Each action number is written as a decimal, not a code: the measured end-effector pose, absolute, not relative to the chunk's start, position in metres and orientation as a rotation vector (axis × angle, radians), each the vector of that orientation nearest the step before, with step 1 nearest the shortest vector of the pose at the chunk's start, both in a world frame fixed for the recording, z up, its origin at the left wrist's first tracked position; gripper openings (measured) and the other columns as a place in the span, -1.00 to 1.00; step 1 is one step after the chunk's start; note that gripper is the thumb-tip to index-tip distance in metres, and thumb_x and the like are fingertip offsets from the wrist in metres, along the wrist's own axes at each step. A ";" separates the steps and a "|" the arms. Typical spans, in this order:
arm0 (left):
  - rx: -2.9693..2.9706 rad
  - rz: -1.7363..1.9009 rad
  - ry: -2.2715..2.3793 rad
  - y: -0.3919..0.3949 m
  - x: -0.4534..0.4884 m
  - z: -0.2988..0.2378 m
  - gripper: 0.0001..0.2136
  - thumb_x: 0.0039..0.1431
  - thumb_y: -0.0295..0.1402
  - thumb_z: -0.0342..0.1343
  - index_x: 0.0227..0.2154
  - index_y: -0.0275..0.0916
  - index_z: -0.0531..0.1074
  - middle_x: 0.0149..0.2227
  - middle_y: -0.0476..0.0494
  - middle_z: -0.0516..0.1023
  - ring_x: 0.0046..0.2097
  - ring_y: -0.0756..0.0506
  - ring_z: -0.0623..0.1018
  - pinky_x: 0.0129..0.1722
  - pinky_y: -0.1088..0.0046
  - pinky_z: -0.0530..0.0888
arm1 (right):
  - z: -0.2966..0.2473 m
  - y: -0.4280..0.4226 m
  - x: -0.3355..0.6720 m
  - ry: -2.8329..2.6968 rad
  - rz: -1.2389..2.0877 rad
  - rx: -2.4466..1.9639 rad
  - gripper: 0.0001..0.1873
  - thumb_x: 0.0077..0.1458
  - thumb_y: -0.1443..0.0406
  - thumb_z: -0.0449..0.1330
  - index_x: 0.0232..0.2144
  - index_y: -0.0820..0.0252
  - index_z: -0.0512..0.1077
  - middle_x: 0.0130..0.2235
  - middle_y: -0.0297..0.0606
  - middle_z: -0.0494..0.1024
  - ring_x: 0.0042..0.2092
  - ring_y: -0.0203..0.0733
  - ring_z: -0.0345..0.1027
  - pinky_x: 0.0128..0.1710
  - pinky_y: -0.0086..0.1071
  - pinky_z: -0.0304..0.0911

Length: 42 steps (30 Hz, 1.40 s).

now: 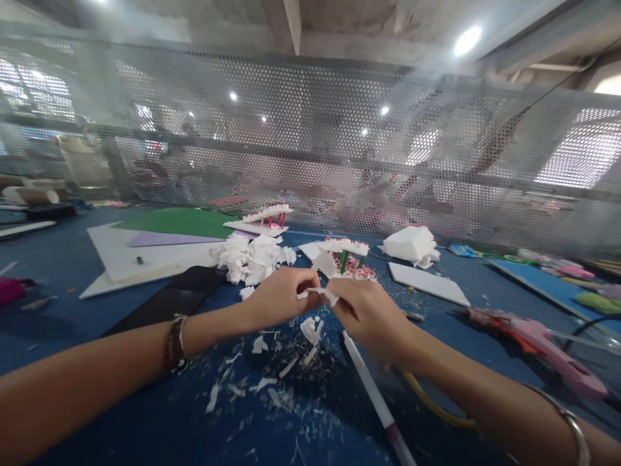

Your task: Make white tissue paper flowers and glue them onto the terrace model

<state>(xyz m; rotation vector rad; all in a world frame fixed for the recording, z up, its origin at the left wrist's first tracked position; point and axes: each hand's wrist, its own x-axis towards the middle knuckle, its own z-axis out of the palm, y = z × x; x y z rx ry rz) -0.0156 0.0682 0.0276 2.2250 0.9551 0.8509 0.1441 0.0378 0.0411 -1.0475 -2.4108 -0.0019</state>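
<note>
My left hand [284, 294] and my right hand [366, 314] meet over the middle of the blue table, fingers pinched on a small piece of white paper [317, 294] stretched between them. Just behind them stands a small model [356, 255] with a white top, green posts and a red-speckled base. A heap of torn white scraps [255, 255] lies behind my left hand. Below my hands are loose white shreds [309, 331]. A white stick with a dark end [371, 382] lies beneath my right hand.
A pink glue gun [553, 353] lies at right, near a blue board [548, 285]. White foam sheets [155, 255], a green sheet [177, 221] and a black strip [165, 301] are at left. Another model with red posts [266, 219] stands behind. A perforated metal screen [310, 136] borders the table.
</note>
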 end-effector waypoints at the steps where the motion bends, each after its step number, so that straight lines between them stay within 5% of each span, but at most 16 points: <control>1: 2.258 0.828 0.939 0.070 -0.017 0.027 -0.88 -0.11 -0.32 0.02 -0.61 -0.25 0.25 -0.68 0.10 0.17 -0.59 0.05 0.16 -0.58 0.53 0.07 | 0.040 0.035 0.143 -2.433 -0.018 -1.035 -0.80 -0.07 0.39 -0.10 -0.67 0.16 0.02 -0.65 -0.38 0.14 -0.59 -0.37 -0.07 -0.58 -0.42 -0.16; 9: 2.362 0.697 0.772 0.087 -0.029 0.043 -0.87 -0.06 -0.32 -0.03 -0.53 -0.23 0.37 -0.39 -0.07 0.42 -0.33 -0.03 0.37 -0.34 0.50 0.27 | 0.051 0.038 0.150 -2.402 -0.086 -1.064 -0.75 -0.02 0.38 -0.08 -0.69 0.17 0.03 -0.69 -0.41 0.11 -0.62 -0.39 -0.07 -0.61 -0.42 -0.16; 13: 2.318 0.613 0.864 0.088 -0.038 0.057 -0.79 -0.01 -0.41 -0.19 -0.56 -0.26 0.34 -0.57 0.02 0.33 -0.50 0.03 0.31 -0.48 0.55 0.22 | 0.060 0.045 0.157 -2.365 -0.087 -1.108 -0.72 0.03 0.31 -0.07 -0.69 0.17 0.07 -0.69 -0.40 0.14 -0.63 -0.40 -0.05 -0.61 -0.43 -0.15; 21: 2.363 0.396 0.887 0.097 -0.060 0.073 -0.86 -0.09 -0.43 -0.05 -0.53 -0.23 0.42 -0.57 0.02 0.37 -0.50 0.02 0.33 -0.48 0.56 0.21 | 0.070 0.043 0.161 -2.366 -0.099 -1.121 -0.73 0.01 0.32 -0.06 -0.69 0.17 0.07 -0.70 -0.42 0.13 -0.64 -0.40 -0.04 -0.62 -0.44 -0.12; 27: 2.360 0.530 1.054 0.109 -0.072 0.077 -0.85 -0.08 -0.43 -0.09 -0.69 -0.24 0.27 -0.68 0.05 0.23 -0.59 0.04 0.23 -0.54 0.53 0.15 | 0.076 0.048 0.170 -2.300 -0.153 -1.158 -0.70 0.02 0.27 -0.06 -0.71 0.17 0.09 -0.71 -0.41 0.14 -0.64 -0.40 -0.03 -0.62 -0.44 -0.11; 34: 2.344 0.656 1.155 0.111 -0.084 0.084 -0.85 0.01 -0.35 -0.05 -0.47 -0.23 0.41 -0.63 0.04 0.24 -0.60 0.02 0.22 -0.57 0.51 0.11 | 0.075 0.055 0.174 -2.283 -0.139 -1.162 -0.69 0.01 0.28 -0.05 -0.72 0.18 0.11 -0.73 -0.44 0.08 -0.66 -0.41 -0.06 -0.64 -0.44 -0.18; 37: 2.355 0.711 1.134 0.108 -0.083 0.086 -0.80 0.04 -0.31 -0.02 -0.31 -0.22 0.44 -0.37 -0.09 0.46 -0.36 -0.05 0.40 -0.42 0.54 0.23 | 0.074 0.054 0.173 -2.292 -0.101 -1.149 -0.68 0.03 0.28 -0.05 -0.72 0.18 0.11 -0.73 -0.45 0.08 -0.66 -0.42 -0.07 -0.65 -0.45 -0.16; 40: 2.382 0.707 0.927 0.095 -0.070 0.084 -0.67 0.05 -0.29 0.02 -0.07 -0.11 0.32 0.04 -0.09 0.33 -0.01 -0.12 0.33 -0.15 0.54 0.24 | 0.071 0.049 0.166 -2.344 -0.047 -1.108 -0.72 0.03 0.29 -0.02 -0.68 0.20 0.17 -0.68 -0.43 0.16 -0.62 -0.42 -0.01 -0.62 -0.47 -0.10; 42: 2.368 0.501 0.686 0.082 -0.057 0.080 -0.62 0.04 -0.29 0.05 -0.03 -0.08 0.28 0.06 -0.06 0.33 0.03 -0.11 0.31 -0.09 0.53 0.23 | 0.070 0.044 0.160 -2.389 -0.004 -1.068 -0.76 0.02 0.31 0.01 -0.66 0.20 0.21 -0.66 -0.43 0.22 -0.60 -0.43 0.02 -0.60 -0.48 -0.06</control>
